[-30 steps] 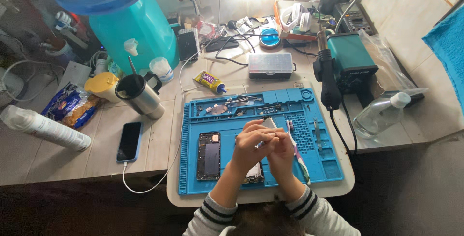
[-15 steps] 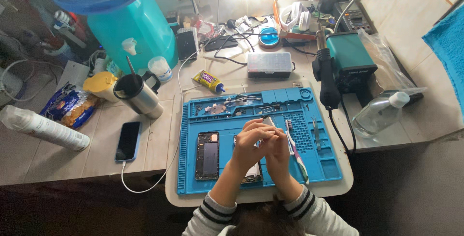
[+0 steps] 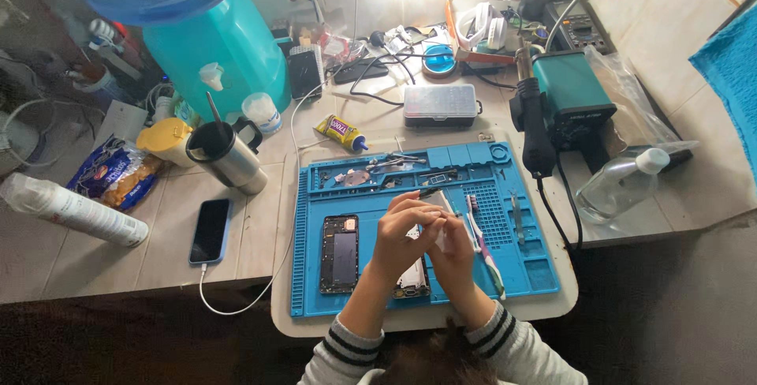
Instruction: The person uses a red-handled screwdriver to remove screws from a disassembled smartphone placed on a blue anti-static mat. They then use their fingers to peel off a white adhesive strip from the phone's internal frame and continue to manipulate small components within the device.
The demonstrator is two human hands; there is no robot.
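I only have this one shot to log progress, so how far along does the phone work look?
Done: an opened phone lies apart on the blue mat, insides exposed, with small parts in the mat's top tray. In hand: left hand and right hand meet over a second phone piece, pinching something small that I cannot make out. Left: both pieces remain separate, so nothing looks closed up.

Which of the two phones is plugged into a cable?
The black-screened phone on the grey counter, left of the blue mat; the opened one has none.

grey knit sleeves (image 3: 512,345), dark stripes at cuffs, bare hands
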